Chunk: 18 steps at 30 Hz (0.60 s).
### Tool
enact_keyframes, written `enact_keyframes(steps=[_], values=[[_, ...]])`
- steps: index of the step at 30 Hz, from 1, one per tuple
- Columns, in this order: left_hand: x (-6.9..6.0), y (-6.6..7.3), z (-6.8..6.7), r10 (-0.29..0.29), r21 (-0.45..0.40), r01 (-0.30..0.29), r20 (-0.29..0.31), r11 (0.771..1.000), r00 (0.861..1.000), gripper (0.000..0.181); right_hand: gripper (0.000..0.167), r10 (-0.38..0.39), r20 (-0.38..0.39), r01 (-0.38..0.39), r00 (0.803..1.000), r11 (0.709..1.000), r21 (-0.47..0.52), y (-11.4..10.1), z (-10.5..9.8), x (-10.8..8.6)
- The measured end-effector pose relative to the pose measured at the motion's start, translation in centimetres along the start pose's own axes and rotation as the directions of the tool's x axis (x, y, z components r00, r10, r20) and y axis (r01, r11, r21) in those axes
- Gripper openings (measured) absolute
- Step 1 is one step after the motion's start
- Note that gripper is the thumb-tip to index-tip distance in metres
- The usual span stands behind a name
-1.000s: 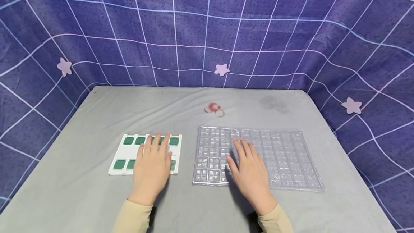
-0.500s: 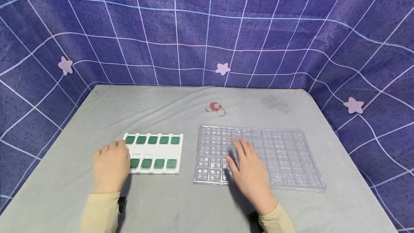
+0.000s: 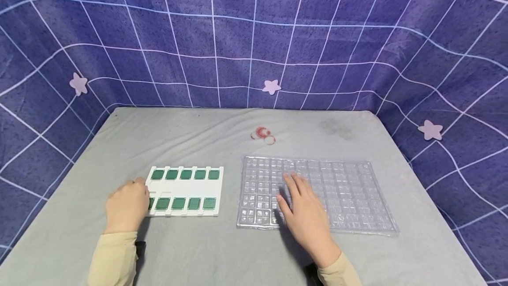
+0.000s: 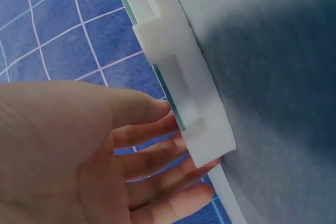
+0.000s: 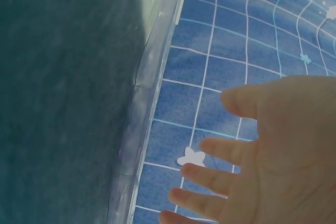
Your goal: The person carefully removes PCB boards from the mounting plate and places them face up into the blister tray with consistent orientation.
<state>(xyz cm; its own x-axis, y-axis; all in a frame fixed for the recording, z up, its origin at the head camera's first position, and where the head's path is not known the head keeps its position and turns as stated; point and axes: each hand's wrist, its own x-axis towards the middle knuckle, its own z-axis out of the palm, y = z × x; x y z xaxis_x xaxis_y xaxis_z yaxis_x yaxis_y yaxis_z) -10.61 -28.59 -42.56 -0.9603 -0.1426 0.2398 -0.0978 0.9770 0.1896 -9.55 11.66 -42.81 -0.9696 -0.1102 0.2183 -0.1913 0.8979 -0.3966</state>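
A white tray (image 3: 182, 186) holding two rows of green square chips (image 3: 178, 203) lies at the left of the grey table. My left hand (image 3: 127, 204) grips the tray's left end, fingers curled; it hides part of the front-left chip. In the left wrist view the thumb (image 4: 144, 107) meets the tray's edge beside a green chip, while the other fingers lie around its end. Over a clear plastic tray (image 3: 353, 197) with many small compartments, my right hand (image 3: 307, 217) hovers with relaxed fingers, holding nothing. The right wrist view shows it apart from that tray.
A grey cloth (image 3: 206, 250) covers the table. Red ring-shaped marks (image 3: 263, 135) show on it behind the trays. A purple-blue gridded curtain (image 3: 234, 47) with star shapes closes in the back and sides.
My left hand has moved left from above the white tray to its left end, and its fingers have curled. The right hand stays over the clear tray.
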Motion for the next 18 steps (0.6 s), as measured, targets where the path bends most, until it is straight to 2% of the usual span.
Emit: enact_keyframes(steps=[6, 9, 13, 18], values=[[1.0, -0.7, -0.1, -0.026, -0.071, 0.036, 0.142, 0.997, 0.989, 0.024, 0.059, -0.001, -0.011, 0.001, 1.000, 1.000, 0.003, 0.0, 0.0, -0.2], [1.5, -1.0, -0.3, -0.035, -0.089, 0.052, 0.188, 0.995, 0.982, 0.025, 0.059, -0.002, -0.015, 0.002, 1.000, 1.000, -0.010, 0.1, 0.0, -0.3], [1.9, -1.2, -0.3, -0.037, -0.098, 0.060, 0.218, 0.993, 0.975, 0.026, 0.059, -0.007, -0.020, 0.006, 1.000, 1.000, -0.023, 0.2, 0.0, -0.3], [2.3, -1.1, -0.1, -0.028, -0.103, 0.050, 0.209, 0.993, 0.978, 0.028, 0.058, -0.012, -0.020, 0.012, 1.000, 1.000, -0.027, 0.3, 0.0, -0.3]])
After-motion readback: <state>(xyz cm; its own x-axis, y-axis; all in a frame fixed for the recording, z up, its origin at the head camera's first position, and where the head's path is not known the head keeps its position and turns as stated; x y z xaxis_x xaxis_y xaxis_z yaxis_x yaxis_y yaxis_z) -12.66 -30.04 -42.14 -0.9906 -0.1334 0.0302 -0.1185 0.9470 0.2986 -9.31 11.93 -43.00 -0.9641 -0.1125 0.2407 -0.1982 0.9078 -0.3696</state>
